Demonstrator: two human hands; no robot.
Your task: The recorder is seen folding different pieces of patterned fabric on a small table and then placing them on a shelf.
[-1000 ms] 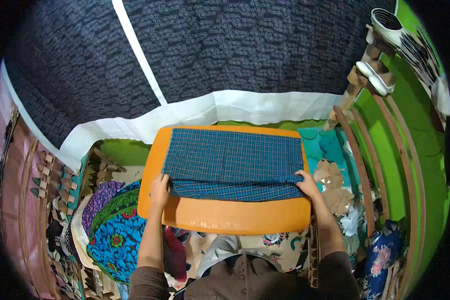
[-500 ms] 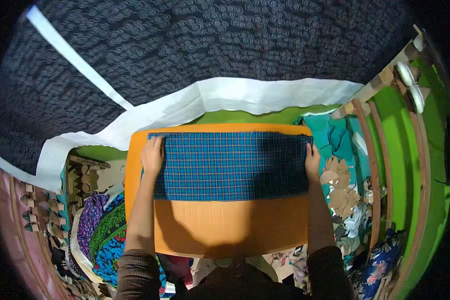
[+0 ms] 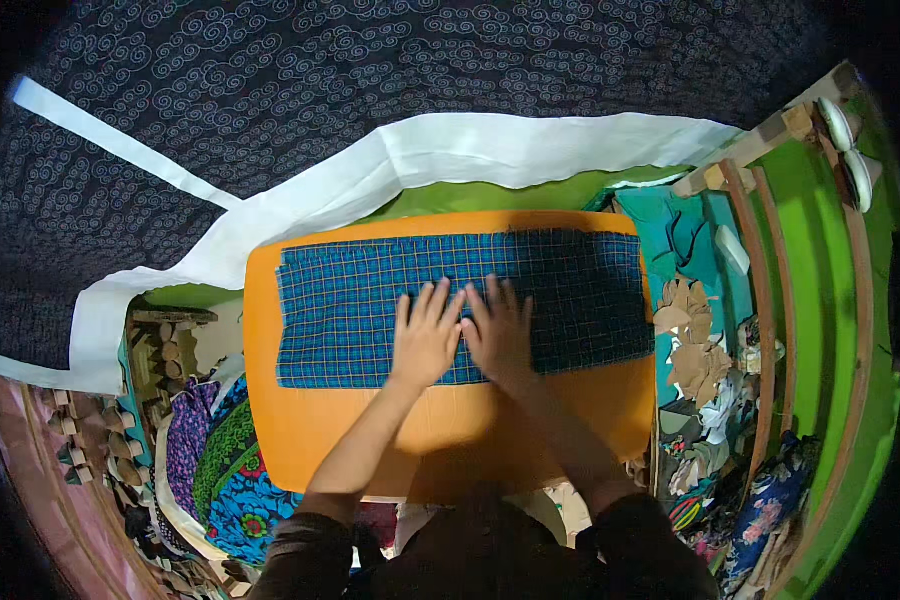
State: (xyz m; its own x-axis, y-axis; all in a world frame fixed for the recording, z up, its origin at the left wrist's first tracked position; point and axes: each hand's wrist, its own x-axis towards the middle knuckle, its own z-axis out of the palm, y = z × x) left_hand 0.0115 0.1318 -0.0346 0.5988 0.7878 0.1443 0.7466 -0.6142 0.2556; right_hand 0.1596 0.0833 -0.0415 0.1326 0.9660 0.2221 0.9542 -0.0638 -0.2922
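Observation:
A folded piece of blue checked cloth [image 3: 350, 310] lies across the far half of an orange table [image 3: 560, 430]. Both of my hands rest on the middle of the cloth, side by side. My left hand [image 3: 428, 335] is flat with its fingers spread. Close beside it, my right hand [image 3: 500, 330] also lies flat, fingers apart, and the thumbs nearly meet. Neither hand grips anything. Shadow darkens the right part of the cloth, and its right end reaches almost to the table's edge.
Dark patterned fabric with a white border [image 3: 460, 150] hangs beyond the table. Colourful printed fabrics [image 3: 235, 490] are heaped at the left. At the right lie brown cut pieces [image 3: 695, 335] on teal cloth, beside wooden rails [image 3: 765, 350] and a green wall [image 3: 805, 280].
My hands have let go of the cloth's two side ends and come together on its middle, laid flat. The cloth now lies spread a little wider on the table.

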